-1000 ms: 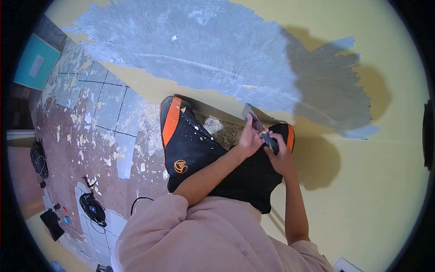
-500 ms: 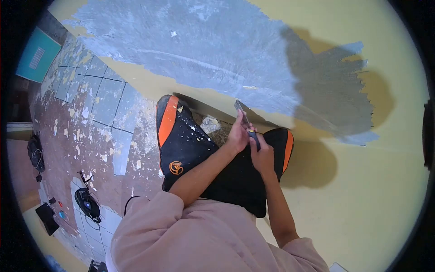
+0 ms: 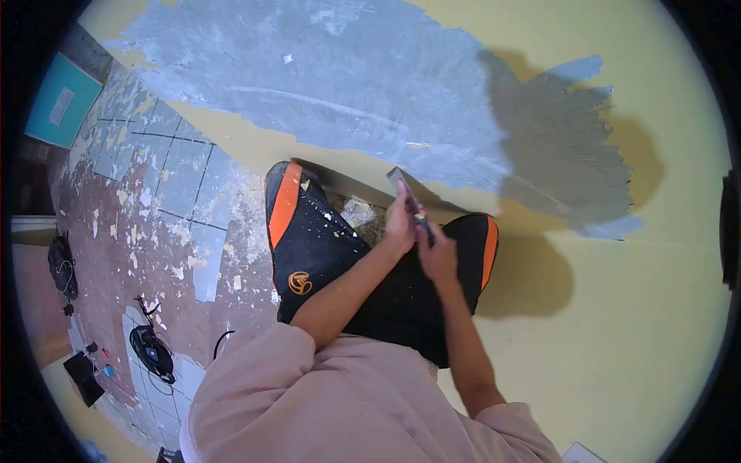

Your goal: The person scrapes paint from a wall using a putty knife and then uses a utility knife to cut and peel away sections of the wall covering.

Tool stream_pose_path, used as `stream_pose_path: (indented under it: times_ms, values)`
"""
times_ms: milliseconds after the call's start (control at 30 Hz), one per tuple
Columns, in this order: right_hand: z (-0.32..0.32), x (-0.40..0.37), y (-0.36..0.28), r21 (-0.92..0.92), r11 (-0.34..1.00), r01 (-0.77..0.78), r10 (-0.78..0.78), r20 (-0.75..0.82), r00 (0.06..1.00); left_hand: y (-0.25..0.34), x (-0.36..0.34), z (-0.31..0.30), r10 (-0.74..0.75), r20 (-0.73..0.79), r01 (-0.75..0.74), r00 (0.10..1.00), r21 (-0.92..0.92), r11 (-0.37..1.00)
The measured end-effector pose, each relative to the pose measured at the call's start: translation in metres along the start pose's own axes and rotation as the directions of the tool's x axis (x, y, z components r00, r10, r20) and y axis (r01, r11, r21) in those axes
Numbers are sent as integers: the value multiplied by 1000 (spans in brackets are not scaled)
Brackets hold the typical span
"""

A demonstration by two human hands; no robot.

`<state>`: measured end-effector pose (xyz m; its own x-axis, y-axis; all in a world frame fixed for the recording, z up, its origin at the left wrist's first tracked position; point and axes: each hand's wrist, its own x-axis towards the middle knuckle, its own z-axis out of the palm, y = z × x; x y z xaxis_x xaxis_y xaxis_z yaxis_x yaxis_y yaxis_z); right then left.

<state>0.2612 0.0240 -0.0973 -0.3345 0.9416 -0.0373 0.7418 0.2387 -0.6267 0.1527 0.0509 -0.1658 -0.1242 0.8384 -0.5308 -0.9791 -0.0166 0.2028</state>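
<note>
A scraper with a flat metal blade and a dark handle slants between my hands, above my black trousers. My left hand is closed around its blade end, with the blade tip showing past the fingers. On the dark handle, my right hand is wrapped, close beside the left one. Beyond the blade rises a yellow wall with a large bare grey patch. The blade tip shows near the patch's lower edge; whether it touches the wall, I cannot tell.
Paint flakes lie scattered over the floor and on my trousers. A teal box is at the upper left. Black bundles with cables lie on the left side of the floor. A whitish lump sits between my knees.
Both hands have moved slightly left with the scraper. Its blade tip has shifted left and a little up, and the right hand sits closer to the left one.
</note>
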Motion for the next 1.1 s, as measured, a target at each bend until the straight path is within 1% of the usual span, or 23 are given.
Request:
stream_pose_path:
  times_ms: [67, 100, 133, 200, 267, 300, 333, 367, 400, 467, 500, 533, 600, 633, 733, 767, 867, 900, 933, 1000, 1033, 1067, 1100]
  values:
    - [16, 0, -13, -64, 990, -124, 128, 51, 990, 3, -1, -1, -36, -47, 38, 998, 34, 999]
    - [7, -1, -7, -18, 999, -43, 43, -2, 999, -2, -6, 3, -71, -25, 72, 997, 52, 996]
    - [-4, -5, 3, -3, 999, -50, 50, 3, 999, -6, -10, 7, -108, -4, 108, 994, 77, 991]
    - [-26, 1, 15, 130, 990, 54, -53, -5, 999, -29, -14, 19, -163, 5, 163, 987, -12, 986]
    - [-12, 11, 6, 68, 997, 31, -35, 51, 998, -12, 4, 11, 1, -74, -7, 997, -81, 997]
    - [11, 18, 2, -37, 993, 115, -116, -15, 993, 10, 1, 15, 1, -99, -14, 995, -131, 991]
    - [25, 24, -2, -145, 969, 198, -209, -69, 975, 19, 2, 2, 44, -14, -45, 999, -103, 994]
    - [22, 19, -10, -93, 961, 259, -270, -123, 955, 18, 0, 1, -14, -43, 11, 999, -65, 998]
    - [12, 13, -6, -87, 961, 264, -273, -113, 955, 14, -4, 2, -67, -81, 65, 994, -31, 997]
    - [-15, 4, 9, 64, 997, 31, -33, 26, 999, -16, -15, 20, -17, -41, 19, 999, 35, 999]
    - [-20, 4, 11, 70, 998, -2, 0, 26, 1000, -17, -16, 24, -160, -97, 164, 982, 38, 986]
    - [-16, 9, 10, 65, 998, 1, -3, 26, 1000, -12, -11, 24, -160, -92, 164, 983, 32, 986]
    - [10, 13, 1, -115, 991, -68, 70, 16, 997, 9, -3, 8, -73, -69, 75, 995, 26, 997]
    - [25, 6, 6, -119, 993, -8, 1, -55, 999, 12, -3, 1, -23, 18, 22, 1000, 61, 998]
    - [-2, 2, -1, -38, 997, -72, 73, 14, 997, 1, -14, 12, -76, -64, 80, 995, 64, 995]
    - [-10, -1, 5, 50, 998, -26, 27, -27, 999, -8, -15, 18, -103, -19, 104, 995, 69, 992]
    - [5, 13, 7, -11, 995, 94, -95, -64, 993, 4, -7, 14, -29, -13, 29, 1000, 1, 1000]
    - [14, 9, 4, -95, 994, 44, -50, -54, 997, 9, -7, 9, -48, -43, 51, 998, 49, 998]
    - [13, 9, 7, -101, 994, 48, -54, -52, 997, 7, -4, 10, -48, -41, 49, 998, 42, 998]
    - [2, 0, -9, 8, 1000, -25, 25, -58, 998, 7, -16, 15, -62, -138, 73, 989, 76, 994]
    - [-1, -2, 3, 106, 993, 55, -46, -91, 995, -3, -18, 21, 2, -89, 5, 996, 68, 998]
    - [3, 4, 2, 116, 991, 61, -49, -102, 994, 0, -13, 20, 8, -82, -2, 997, 80, 997]
    - [4, 11, 2, 43, 994, 98, -95, -72, 993, 3, -7, 20, 26, -117, -24, 993, 13, 1000]
